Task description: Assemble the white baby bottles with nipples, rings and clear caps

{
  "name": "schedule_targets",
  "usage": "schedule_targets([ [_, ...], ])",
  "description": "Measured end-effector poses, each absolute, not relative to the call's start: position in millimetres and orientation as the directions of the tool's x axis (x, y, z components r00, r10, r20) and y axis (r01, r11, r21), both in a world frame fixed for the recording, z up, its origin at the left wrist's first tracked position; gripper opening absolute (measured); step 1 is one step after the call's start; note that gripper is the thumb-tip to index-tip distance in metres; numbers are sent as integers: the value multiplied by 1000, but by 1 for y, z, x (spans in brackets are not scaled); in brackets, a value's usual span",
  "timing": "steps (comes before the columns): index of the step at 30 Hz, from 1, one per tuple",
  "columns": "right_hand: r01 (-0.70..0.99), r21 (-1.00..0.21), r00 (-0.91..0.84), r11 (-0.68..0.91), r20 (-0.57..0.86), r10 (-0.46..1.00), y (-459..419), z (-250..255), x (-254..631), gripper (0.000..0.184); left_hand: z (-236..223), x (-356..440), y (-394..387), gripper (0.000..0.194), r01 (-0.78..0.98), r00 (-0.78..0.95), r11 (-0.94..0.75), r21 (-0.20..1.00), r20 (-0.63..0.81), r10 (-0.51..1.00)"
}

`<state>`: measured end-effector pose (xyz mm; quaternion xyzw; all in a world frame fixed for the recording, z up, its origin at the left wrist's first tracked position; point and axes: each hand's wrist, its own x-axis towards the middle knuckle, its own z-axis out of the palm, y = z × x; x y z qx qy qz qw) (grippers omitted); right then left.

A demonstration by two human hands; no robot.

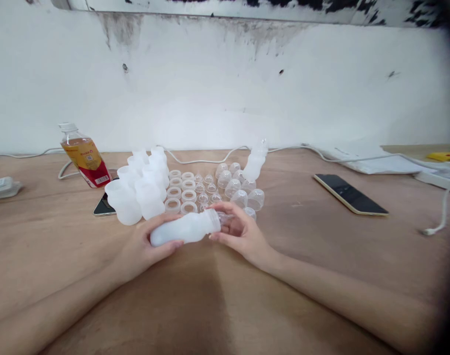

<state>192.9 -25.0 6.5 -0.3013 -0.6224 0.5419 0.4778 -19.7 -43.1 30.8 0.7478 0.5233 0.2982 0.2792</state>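
A white baby bottle [184,230] lies on its side in the air between my hands, its neck to the right. My left hand [147,244] wraps round its base end. The fingers of my right hand [243,234] close on the ring at the neck, where a clear nipple [225,217] sticks out towards my palm. Just behind my hands are rows of white collar rings [175,192], clear nipples [211,188] and clear dome caps [232,188]. White bottle bodies [150,195] stand to the left of these. Behind the caps, an assembled bottle [256,161] stands upright.
A drink bottle [86,155] stands at the back left, near a phone [104,204] partly hidden by the bottle bodies. Another phone [350,194] lies on the right. A white cable [206,161] runs along the wall, with white packaging [368,159] at the back right.
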Motion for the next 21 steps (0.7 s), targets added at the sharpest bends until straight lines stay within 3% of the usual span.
schedule_targets([
  [7,-136,-964,-452,230,267,851,-27,8,195,40,32,-20,-44,35,538,332,-154,829,-41,942],
  [9,-53,-973,-425,225,226,876,-26,9,195,40,31,-20,-45,34,563,340,-222,796,21,940],
  [13,129,-968,-359,217,158,920,-26,11,194,39,23,-23,-46,35,587,417,-516,624,313,853],
  [16,189,-954,-382,233,147,913,-30,12,196,39,20,-25,-46,33,583,444,-589,560,388,808],
  [21,167,-849,-502,500,364,785,-33,16,202,55,22,-25,-45,32,632,396,-546,550,376,838],
])
